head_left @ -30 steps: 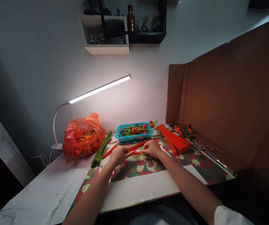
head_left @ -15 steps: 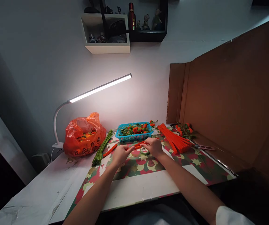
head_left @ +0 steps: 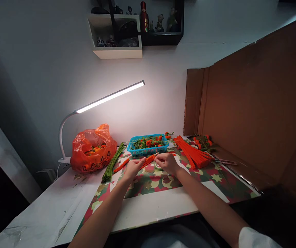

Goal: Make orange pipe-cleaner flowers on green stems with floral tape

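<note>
My left hand (head_left: 134, 168) and my right hand (head_left: 167, 162) both pinch a thin orange fuzzy stick (head_left: 148, 161) just above the patterned mat (head_left: 163, 181). The stick runs slanting from lower left to upper right between them. A small roll of green tape (head_left: 158, 166) lies on the mat under my right hand, partly hidden by it. Another orange stick (head_left: 120, 165) lies left of my left hand.
A blue basket (head_left: 148, 144) of orange-and-green pieces stands behind my hands. A bundle of orange sticks (head_left: 191, 152) lies to the right, green stems (head_left: 113, 162) and an orange plastic bag (head_left: 92, 150) to the left. A desk lamp (head_left: 106, 100) arches over. Brown cardboard (head_left: 241, 113) walls the right.
Both hands have moved slightly away from me and lifted the orange stick, which now slants upward to the right. The green tape roll has come into view under my right hand.
</note>
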Action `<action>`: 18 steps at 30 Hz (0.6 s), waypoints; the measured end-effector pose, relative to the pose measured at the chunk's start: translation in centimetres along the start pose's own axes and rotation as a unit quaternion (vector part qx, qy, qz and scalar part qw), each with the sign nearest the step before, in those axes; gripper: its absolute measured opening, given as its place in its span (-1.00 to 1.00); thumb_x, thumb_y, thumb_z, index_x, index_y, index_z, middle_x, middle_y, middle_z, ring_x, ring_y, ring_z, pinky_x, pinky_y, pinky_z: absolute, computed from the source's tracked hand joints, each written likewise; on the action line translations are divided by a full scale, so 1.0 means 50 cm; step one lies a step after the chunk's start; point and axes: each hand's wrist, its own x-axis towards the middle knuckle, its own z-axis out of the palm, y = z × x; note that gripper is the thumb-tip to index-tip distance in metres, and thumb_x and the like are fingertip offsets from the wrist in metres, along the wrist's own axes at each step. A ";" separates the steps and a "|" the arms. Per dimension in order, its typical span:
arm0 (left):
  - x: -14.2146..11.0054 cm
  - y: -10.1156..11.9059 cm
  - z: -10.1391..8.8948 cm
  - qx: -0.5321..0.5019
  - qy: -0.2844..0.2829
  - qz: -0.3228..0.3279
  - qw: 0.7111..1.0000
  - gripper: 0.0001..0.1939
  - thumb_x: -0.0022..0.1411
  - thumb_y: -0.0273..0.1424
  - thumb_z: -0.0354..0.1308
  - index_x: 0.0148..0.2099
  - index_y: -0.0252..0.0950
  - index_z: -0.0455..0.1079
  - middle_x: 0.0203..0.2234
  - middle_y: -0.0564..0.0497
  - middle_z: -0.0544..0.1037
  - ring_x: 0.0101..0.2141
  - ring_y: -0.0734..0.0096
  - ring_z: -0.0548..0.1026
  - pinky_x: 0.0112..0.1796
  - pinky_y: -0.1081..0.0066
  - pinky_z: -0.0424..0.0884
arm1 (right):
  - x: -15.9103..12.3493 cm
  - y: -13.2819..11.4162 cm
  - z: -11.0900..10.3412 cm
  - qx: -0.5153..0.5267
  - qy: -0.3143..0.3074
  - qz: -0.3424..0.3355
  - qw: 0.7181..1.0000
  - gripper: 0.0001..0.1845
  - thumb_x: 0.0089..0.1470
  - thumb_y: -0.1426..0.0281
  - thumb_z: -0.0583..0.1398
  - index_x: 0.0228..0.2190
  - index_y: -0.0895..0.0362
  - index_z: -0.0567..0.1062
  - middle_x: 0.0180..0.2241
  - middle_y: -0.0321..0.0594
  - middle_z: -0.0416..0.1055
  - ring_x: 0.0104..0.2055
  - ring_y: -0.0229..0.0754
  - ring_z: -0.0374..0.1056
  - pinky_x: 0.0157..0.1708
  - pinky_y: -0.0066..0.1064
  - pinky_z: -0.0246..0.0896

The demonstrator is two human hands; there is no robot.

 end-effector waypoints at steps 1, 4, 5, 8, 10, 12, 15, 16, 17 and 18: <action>0.000 0.000 -0.001 0.012 0.006 0.007 1.000 -0.47 0.11 0.04 -0.03 -0.65 -0.24 0.03 -0.73 0.15 -0.03 -0.67 0.51 0.06 -0.55 0.42 -0.06 | -0.001 -0.001 0.000 0.005 -0.005 -0.001 1.000 -0.70 0.08 0.36 0.07 -0.61 0.16 0.43 -0.63 -0.31 0.31 -0.56 -0.34 0.14 -0.51 -0.50 -0.09; -0.002 0.002 -0.003 0.029 0.012 0.017 0.999 -0.47 0.10 0.03 0.00 -0.66 -0.26 0.07 -0.74 0.14 -0.01 -0.67 0.53 0.04 -0.55 0.42 -0.06 | -0.001 -0.006 0.004 0.017 -0.014 0.013 1.000 -0.75 0.04 0.38 0.10 -0.61 0.16 0.44 -0.64 -0.33 0.28 -0.56 -0.35 0.13 -0.52 -0.50 -0.09; -0.002 0.002 -0.003 0.023 0.009 0.017 1.000 -0.47 0.11 0.03 -0.01 -0.66 -0.26 0.09 -0.74 0.14 0.00 -0.67 0.53 0.04 -0.56 0.42 -0.05 | -0.001 -0.005 0.006 0.027 -0.016 0.025 0.999 -0.74 0.03 0.37 0.10 -0.62 0.16 0.43 -0.66 -0.34 0.25 -0.57 -0.35 0.11 -0.53 -0.50 -0.10; -0.001 0.003 -0.002 -0.003 0.000 0.011 1.000 -0.48 0.13 0.04 -0.05 -0.65 -0.25 0.12 -0.74 0.13 0.00 -0.67 0.51 0.06 -0.57 0.43 -0.04 | 0.006 0.005 0.012 0.120 -0.038 0.080 0.989 -0.68 0.04 0.27 0.10 -0.63 0.18 0.42 -0.69 -0.36 0.18 -0.60 -0.36 0.04 -0.56 -0.50 -0.11; 0.001 0.004 -0.004 -0.012 -0.001 0.021 1.000 -0.47 0.14 0.04 -0.07 -0.66 -0.25 0.11 -0.74 0.13 -0.01 -0.67 0.51 0.04 -0.58 0.44 -0.06 | 0.013 0.020 0.014 0.214 -0.069 0.120 0.967 -0.62 0.01 0.17 0.11 -0.62 0.19 0.43 -0.69 -0.36 0.17 -0.61 -0.36 0.01 -0.59 -0.51 -0.11; 0.004 0.002 -0.008 -0.010 -0.001 0.050 0.999 -0.47 0.13 0.03 -0.07 -0.67 -0.25 0.06 -0.73 0.13 -0.02 -0.67 0.53 0.01 -0.58 0.44 -0.09 | 0.019 0.038 0.015 0.269 -0.092 0.148 0.947 -0.56 -0.07 0.07 0.15 -0.65 0.20 0.43 -0.69 -0.36 0.16 -0.61 -0.37 -0.02 -0.61 -0.51 -0.12; 0.007 -0.004 -0.019 0.043 -0.004 0.112 0.993 -0.46 0.09 0.03 -0.03 -0.68 -0.26 0.01 -0.73 0.14 -0.02 -0.65 0.56 -0.03 -0.57 0.45 -0.14 | 0.020 0.066 0.013 0.254 -0.100 0.167 0.947 -0.54 -0.19 0.04 0.23 -0.68 0.22 0.44 -0.70 -0.34 0.19 -0.61 -0.37 0.02 -0.61 -0.52 -0.11; 0.008 -0.007 -0.023 0.070 -0.009 0.129 0.989 -0.45 0.07 0.03 -0.01 -0.68 -0.27 0.02 -0.73 0.15 -0.02 -0.64 0.57 -0.03 -0.57 0.45 -0.14 | 0.018 0.074 0.012 0.230 -0.102 0.172 0.952 -0.55 -0.22 0.05 0.26 -0.70 0.22 0.43 -0.71 -0.34 0.19 -0.61 -0.37 0.03 -0.61 -0.52 -0.10; 0.008 -0.010 -0.027 0.095 -0.015 0.142 0.985 -0.45 0.06 0.04 0.01 -0.68 -0.28 0.03 -0.73 0.15 -0.01 -0.64 0.57 -0.04 -0.57 0.46 -0.14 | 0.016 0.081 0.012 0.203 -0.103 0.175 0.958 -0.56 -0.24 0.07 0.28 -0.71 0.22 0.43 -0.71 -0.34 0.20 -0.61 -0.37 0.04 -0.61 -0.52 -0.10; 0.008 -0.011 -0.030 0.116 -0.019 0.148 0.982 -0.45 0.05 0.04 0.02 -0.68 -0.29 0.04 -0.73 0.16 -0.01 -0.63 0.57 -0.04 -0.57 0.46 -0.14 | 0.013 0.087 0.012 0.175 -0.100 0.176 0.964 -0.57 -0.25 0.08 0.28 -0.72 0.21 0.43 -0.71 -0.33 0.22 -0.61 -0.37 0.06 -0.61 -0.52 -0.09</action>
